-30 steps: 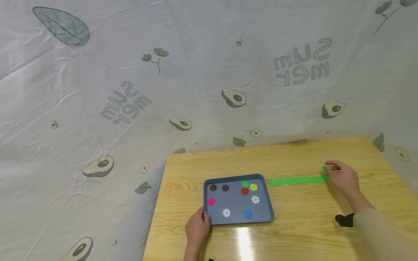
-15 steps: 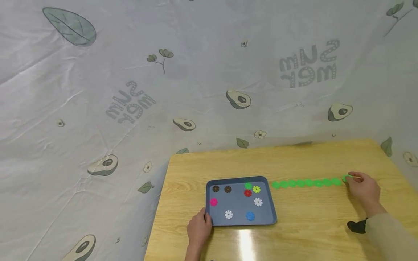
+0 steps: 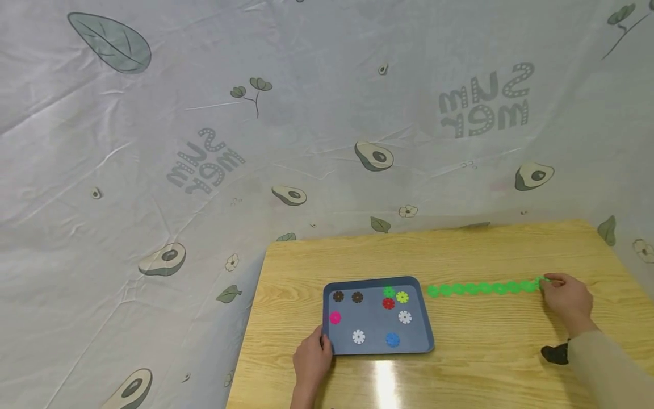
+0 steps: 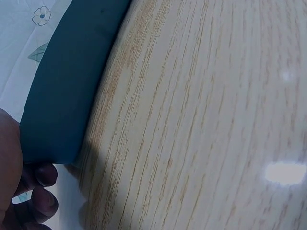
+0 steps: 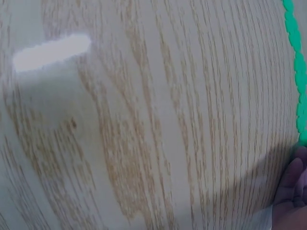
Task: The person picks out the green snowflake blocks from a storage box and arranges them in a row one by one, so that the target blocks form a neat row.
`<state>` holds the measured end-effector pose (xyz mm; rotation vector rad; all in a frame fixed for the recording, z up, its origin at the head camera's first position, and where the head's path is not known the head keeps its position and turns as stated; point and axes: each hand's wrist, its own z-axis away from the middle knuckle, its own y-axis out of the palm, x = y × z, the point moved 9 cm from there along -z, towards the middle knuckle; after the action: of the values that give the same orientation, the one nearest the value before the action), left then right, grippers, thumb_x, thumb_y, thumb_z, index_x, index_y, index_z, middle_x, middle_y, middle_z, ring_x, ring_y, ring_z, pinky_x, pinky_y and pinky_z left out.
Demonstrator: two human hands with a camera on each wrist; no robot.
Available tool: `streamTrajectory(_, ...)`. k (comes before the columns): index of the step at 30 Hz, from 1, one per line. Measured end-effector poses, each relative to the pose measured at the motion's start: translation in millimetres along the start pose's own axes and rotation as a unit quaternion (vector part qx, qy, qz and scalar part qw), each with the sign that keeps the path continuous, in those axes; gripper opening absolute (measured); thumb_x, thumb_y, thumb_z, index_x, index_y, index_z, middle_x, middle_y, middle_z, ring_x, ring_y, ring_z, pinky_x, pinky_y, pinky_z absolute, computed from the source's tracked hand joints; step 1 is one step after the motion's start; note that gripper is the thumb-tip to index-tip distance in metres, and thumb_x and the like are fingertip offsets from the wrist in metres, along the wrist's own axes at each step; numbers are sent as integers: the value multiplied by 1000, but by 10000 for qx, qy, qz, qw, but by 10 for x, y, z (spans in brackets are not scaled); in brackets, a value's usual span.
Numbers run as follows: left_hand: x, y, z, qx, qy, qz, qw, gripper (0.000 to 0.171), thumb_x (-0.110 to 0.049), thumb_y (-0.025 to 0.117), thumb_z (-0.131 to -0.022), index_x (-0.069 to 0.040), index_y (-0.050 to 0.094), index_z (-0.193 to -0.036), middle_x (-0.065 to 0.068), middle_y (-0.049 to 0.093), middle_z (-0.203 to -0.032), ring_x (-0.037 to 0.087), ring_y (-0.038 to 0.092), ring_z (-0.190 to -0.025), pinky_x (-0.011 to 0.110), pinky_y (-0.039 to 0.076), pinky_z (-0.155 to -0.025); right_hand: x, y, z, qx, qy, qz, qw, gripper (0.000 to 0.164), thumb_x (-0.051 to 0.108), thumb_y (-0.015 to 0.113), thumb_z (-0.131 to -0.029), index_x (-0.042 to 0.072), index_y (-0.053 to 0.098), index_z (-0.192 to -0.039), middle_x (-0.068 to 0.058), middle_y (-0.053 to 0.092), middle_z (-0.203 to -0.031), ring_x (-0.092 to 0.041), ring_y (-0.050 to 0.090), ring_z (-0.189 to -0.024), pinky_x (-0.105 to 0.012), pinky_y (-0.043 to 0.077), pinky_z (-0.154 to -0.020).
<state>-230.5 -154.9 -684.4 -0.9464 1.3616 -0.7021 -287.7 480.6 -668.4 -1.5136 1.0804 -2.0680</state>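
Note:
A straight row of bright green notched plastic discs (image 3: 485,288) lies on the wooden table, right of the tray. At the row's right end my right hand (image 3: 568,298) pinches a green notched disc (image 3: 543,281) between thumb and fingers. That disc meets the last one in the row; whether their slots are joined I cannot tell. My left hand (image 3: 313,357) grips the near left corner of the grey-blue tray (image 3: 373,318). In the left wrist view its fingers (image 4: 44,199) curl under the tray's wall (image 4: 62,91). The right wrist view catches the row (image 5: 300,76) and part of that hand.
Loose notched discs lie in the tray: two brown, a green, a yellow (image 3: 402,297), a red (image 3: 389,303), a pink (image 3: 335,317), two white and a blue (image 3: 392,339). A printed curtain (image 3: 327,113) hangs behind the table (image 3: 475,363).
My right hand has carried the green disc from above the row to its right end, then slightly left against the last disc. The left hand keeps its grip. The head view has shifted slightly.

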Motion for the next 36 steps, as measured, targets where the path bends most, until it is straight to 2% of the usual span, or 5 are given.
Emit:
streamTrajectory(7, -27, -7, 16, -120, 104, -54, 9999, 23, -19, 65, -96, -17, 77, -115, 3, 77, -93, 26, 73, -75, 43, 48, -53, -33, 7, 31, 103, -172, 255, 9995, 44, 22, 48, -106, -16, 55, -127, -38, 63, -114, -53, 59, -99, -58, 38, -81)
streamTrajectory(20, -76, -60, 42, -334, 336, -43, 9989, 19, -15, 66, -94, -15, 77, -110, 6, 76, -85, 29, 71, -68, 44, 46, -50, -91, 27, 142, -266, 209, -359, 9988, 58, 32, 43, -106, -17, 49, -137, -40, 58, -124, -54, 56, -103, -64, 34, -90)
streamTrajectory(23, -68, -74, 45, -362, 321, -11, 9988, 20, -16, 66, -94, -16, 78, -111, 6, 76, -85, 29, 71, -68, 44, 46, -50, 86, 103, 169, -388, 1, -395, 9985, 58, 33, 44, -107, -16, 50, -138, -37, 59, -119, -49, 59, -96, -58, 40, -81)
streamTrajectory(27, -54, -95, 50, -366, 246, 26, 9990, 21, -17, 66, -95, -15, 78, -112, 8, 76, -86, 30, 71, -69, 44, 45, -50, 497, 287, 237, -468, -665, -267, 9963, 52, 32, 49, -107, -12, 57, -133, -30, 64, -111, -41, 62, -86, -44, 42, -66)
streamTrajectory(36, -45, -75, 26, -241, 154, 61, 9996, 23, -16, 65, -95, -14, 77, -115, 6, 76, -88, 19, 65, -64, 39, 42, -49, 1586, 866, 580, 349, -1639, -627, 9839, 44, 31, 59, -106, -6, 64, -129, -22, 66, -112, -41, 69, -97, -45, 53, -70)
